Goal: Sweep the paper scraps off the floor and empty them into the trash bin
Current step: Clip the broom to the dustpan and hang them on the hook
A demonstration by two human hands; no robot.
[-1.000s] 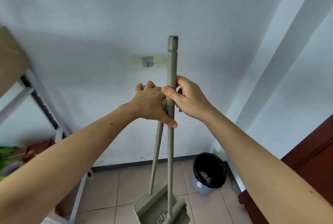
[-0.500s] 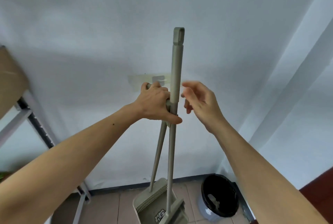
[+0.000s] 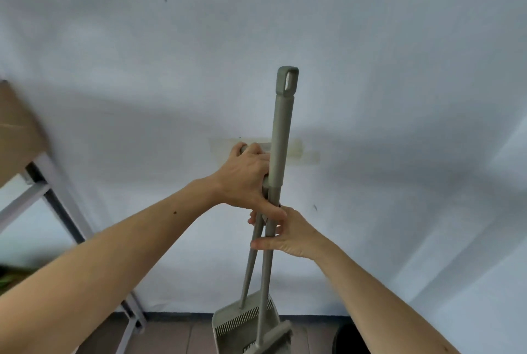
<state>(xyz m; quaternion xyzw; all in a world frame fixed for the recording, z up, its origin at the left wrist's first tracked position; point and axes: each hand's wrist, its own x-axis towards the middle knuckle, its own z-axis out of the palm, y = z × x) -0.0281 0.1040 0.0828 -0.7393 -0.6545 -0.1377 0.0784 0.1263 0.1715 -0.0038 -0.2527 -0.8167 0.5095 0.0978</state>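
A grey-green broom and its long-handled dustpan stand upright together against the white wall. The broom's brush head rests in front of the dustpan at the bottom edge. My left hand is closed around the top of the dustpan handle, right beside the broom pole. My right hand sits just below it, with its fingers wrapped around the broom pole where the two poles cross. Only a dark edge of the black trash bin shows at the bottom right. No paper scraps are in view.
A white metal shelf frame with a cardboard box stands at the left. A pale adhesive hook strip is on the wall behind the handles. Brown floor tiles show at the bottom.
My right hand let go of the upper broom handle, dropped below my left hand and closed on the pole. The view tilted upward, so the bin slid almost out of sight.
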